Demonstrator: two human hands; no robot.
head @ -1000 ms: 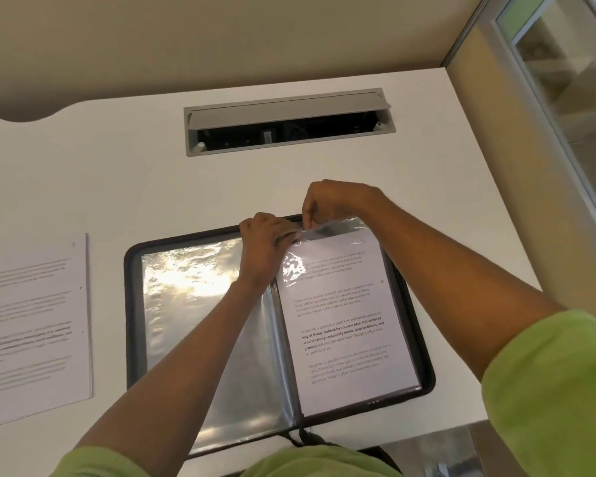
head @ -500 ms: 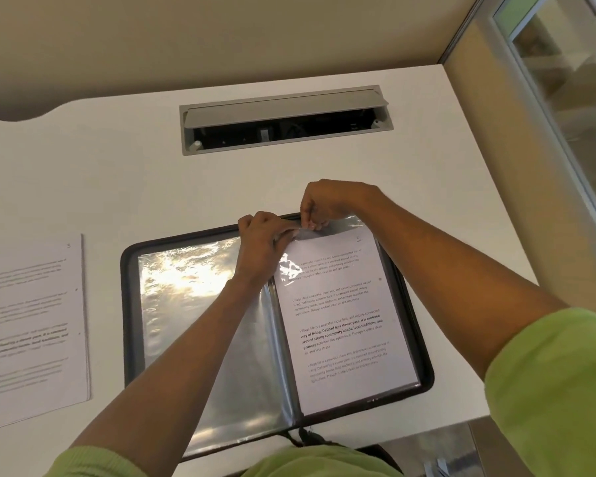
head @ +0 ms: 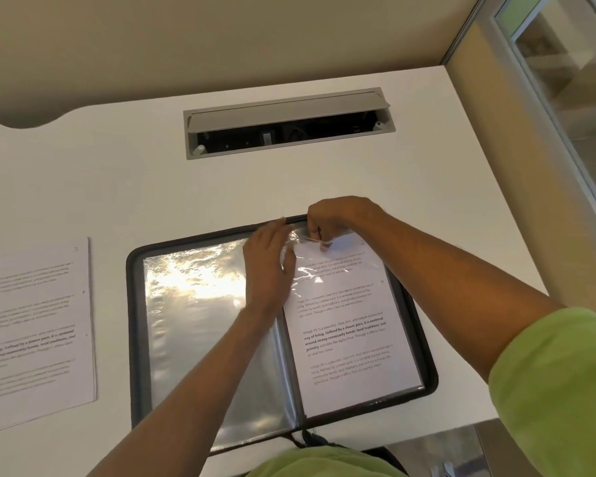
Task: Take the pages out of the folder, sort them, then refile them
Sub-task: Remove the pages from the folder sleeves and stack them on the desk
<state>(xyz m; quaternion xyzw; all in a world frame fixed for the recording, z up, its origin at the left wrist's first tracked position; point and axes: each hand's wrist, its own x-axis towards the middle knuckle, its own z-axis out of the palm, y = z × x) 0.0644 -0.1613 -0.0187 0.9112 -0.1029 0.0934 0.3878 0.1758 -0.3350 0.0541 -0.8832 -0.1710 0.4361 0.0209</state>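
A black zip folder [head: 134, 304] lies open on the white desk, its clear plastic sleeves shining. A printed page [head: 351, 325] sits in the right-hand sleeve. My left hand [head: 267, 263] lies over the top of the spine, fingers on the sleeve's upper left corner. At the sleeve's top edge, my right hand [head: 331, 218] pinches the clear plastic. A loose stack of printed pages [head: 31, 325] lies on the desk to the left of the folder.
A grey cable hatch [head: 288, 122] with its lid up is set into the desk behind the folder. A beige partition runs along the desk's back and right side, with a glass panel [head: 572, 98] beyond. The folder's zip pull hangs at the near edge.
My left hand's fingers have stretched out flatter over the sleeve's top corner. My right hand keeps its pinch at the sleeve's top edge. The page stays in the sleeve.
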